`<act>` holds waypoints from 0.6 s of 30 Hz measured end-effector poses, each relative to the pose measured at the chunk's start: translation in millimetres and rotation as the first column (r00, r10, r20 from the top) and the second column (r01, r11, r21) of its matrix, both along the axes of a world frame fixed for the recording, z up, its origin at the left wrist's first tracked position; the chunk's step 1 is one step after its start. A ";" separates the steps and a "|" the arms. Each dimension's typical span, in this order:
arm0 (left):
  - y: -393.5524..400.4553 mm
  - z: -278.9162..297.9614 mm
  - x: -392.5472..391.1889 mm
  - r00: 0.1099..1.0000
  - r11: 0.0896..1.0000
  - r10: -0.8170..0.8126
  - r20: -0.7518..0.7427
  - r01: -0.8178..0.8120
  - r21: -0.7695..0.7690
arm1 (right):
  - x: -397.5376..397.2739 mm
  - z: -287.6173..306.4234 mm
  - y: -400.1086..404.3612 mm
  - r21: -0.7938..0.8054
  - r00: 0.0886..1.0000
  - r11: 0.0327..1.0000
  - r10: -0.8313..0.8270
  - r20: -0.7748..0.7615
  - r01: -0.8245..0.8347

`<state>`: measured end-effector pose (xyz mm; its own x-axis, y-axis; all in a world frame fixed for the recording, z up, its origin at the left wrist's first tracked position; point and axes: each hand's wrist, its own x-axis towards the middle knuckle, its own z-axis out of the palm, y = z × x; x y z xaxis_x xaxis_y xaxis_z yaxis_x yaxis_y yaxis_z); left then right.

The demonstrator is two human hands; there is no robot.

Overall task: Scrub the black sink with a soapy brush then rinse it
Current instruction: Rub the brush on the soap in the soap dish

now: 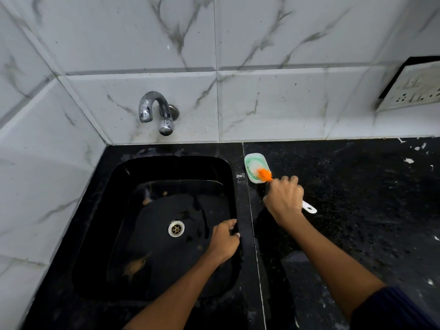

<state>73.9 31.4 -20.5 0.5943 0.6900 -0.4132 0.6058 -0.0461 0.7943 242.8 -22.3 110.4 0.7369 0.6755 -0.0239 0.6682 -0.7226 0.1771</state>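
The black sink (123, 210) is set into a black counter, with a metal drain (176, 228) in its floor and brownish smears on the bottom. My right hand (284, 198) grips a brush (264, 175) with orange bristles and a white handle. The bristles dip into a small green soap dish (250, 163) holding white foam, just right of the sink. My left hand (225, 238) rests on the sink's right rim, fingers curled over the edge into the basin and thumb on the ledge.
A chrome tap (158, 110) sticks out of the marble-tiled wall above the sink's back edge, with no water running. The black counter (357, 210) stretches to the right, flecked with white bits. A wall socket plate (412, 86) sits at the upper right.
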 end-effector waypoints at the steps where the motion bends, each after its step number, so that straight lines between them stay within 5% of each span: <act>1: -0.1 0.2 0.1 1.000 1.000 0.001 -0.003 -0.001 -0.003 | -2.2 -0.1 0.1 0.046 0.997 0.998 -0.051 -0.055 0.053; 6: 0.2 0.8 -0.8 1.000 1.000 -0.006 -0.009 0.006 0.002 | 8.6 2.3 3.2 0.209 0.952 0.946 -0.196 -0.235 0.246; 14: 0.3 1.7 -0.6 1.000 1.000 -0.010 -0.013 0.010 0.004 | 9.3 -9.5 8.7 0.018 0.986 0.992 0.127 -0.106 -0.126; 18: 1.9 1.8 -0.6 1.000 1.000 -0.016 -0.016 0.016 0.001 | 14.7 -11.6 8.8 0.031 0.988 0.996 0.085 -0.129 -0.081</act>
<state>73.3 33.2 -18.7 0.5984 0.6811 -0.4219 0.6177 -0.0569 0.7843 257.5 -13.5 98.8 0.6702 0.7358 -0.0976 0.7420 -0.6670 0.0666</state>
